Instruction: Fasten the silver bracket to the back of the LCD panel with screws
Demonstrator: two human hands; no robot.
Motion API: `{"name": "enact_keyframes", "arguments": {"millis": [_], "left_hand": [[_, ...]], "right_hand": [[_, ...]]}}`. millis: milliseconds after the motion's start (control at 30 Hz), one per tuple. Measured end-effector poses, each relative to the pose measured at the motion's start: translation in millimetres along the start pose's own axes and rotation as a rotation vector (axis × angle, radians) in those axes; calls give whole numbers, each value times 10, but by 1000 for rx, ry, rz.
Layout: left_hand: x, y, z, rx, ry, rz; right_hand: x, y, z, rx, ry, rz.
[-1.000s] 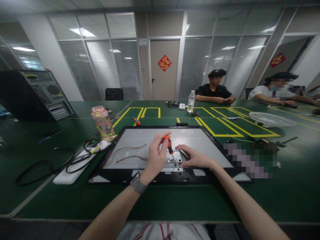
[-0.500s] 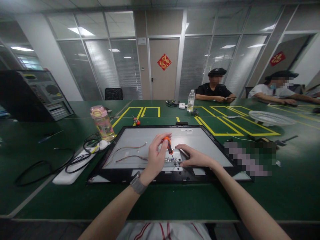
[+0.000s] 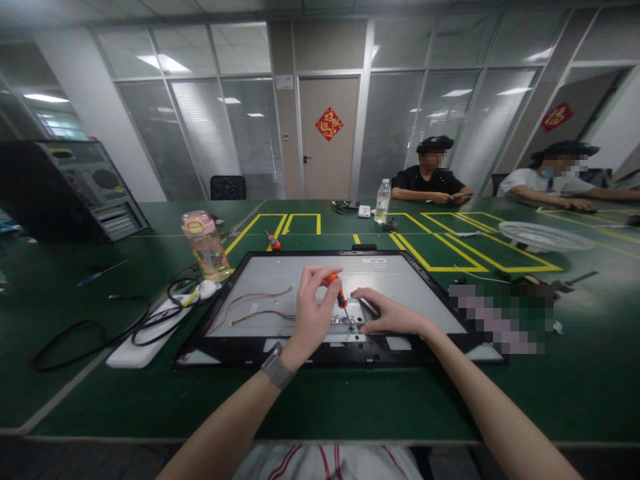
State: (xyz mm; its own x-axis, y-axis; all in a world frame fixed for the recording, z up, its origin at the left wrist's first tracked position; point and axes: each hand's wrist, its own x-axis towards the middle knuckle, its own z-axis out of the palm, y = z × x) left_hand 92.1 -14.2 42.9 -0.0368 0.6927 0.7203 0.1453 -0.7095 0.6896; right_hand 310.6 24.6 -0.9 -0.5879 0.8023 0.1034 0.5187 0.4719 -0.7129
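Observation:
My left hand (image 3: 316,313), with a watch on its wrist, is closed round the orange and black handle of a screwdriver (image 3: 339,290). The screwdriver tilts, its tip down at a small metal bracket (image 3: 356,312) with connectors along its front side. Thumb and fingers of my right hand (image 3: 390,313) grip that bracket from the right, the thumb close to the screwdriver's tip. Under both hands lies a display panel (image 3: 420,290) with a grey metal back and black frame. Thin cables (image 3: 260,315) run across its left half.
Left of the panel are a pink-lidded bottle (image 3: 205,250), a white power strip (image 3: 145,340) with black cable and a computer case (image 3: 75,190). A clear bottle (image 3: 383,202) stands behind. Right are a white round object (image 3: 545,235) and a clamp-like tool (image 3: 570,283). Two people sit across the table.
The screwdriver's handle has turned or tilted slightly in my left hand, and its fingers have shifted a little. My right hand and the panel stay in place.

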Motion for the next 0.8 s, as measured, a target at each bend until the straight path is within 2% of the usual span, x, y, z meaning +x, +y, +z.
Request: {"name": "enact_keyframes", "arguments": {"millis": [100, 267, 400, 667, 800], "left_hand": [[1, 22, -4, 19, 5, 30], [-7, 16, -15, -64, -45, 8], [-7, 5, -8, -15, -45, 21], [-36, 28, -4, -133, -118, -71], [-21, 9, 4, -154, -120, -100]], "right_hand": [[2, 22, 3, -9, 2, 0], [4, 57, 8, -21, 8, -19], [6, 69, 11, -20, 11, -31], [1, 29, -6, -32, -5, -16], [1, 27, -4, -24, -7, -15]]}}
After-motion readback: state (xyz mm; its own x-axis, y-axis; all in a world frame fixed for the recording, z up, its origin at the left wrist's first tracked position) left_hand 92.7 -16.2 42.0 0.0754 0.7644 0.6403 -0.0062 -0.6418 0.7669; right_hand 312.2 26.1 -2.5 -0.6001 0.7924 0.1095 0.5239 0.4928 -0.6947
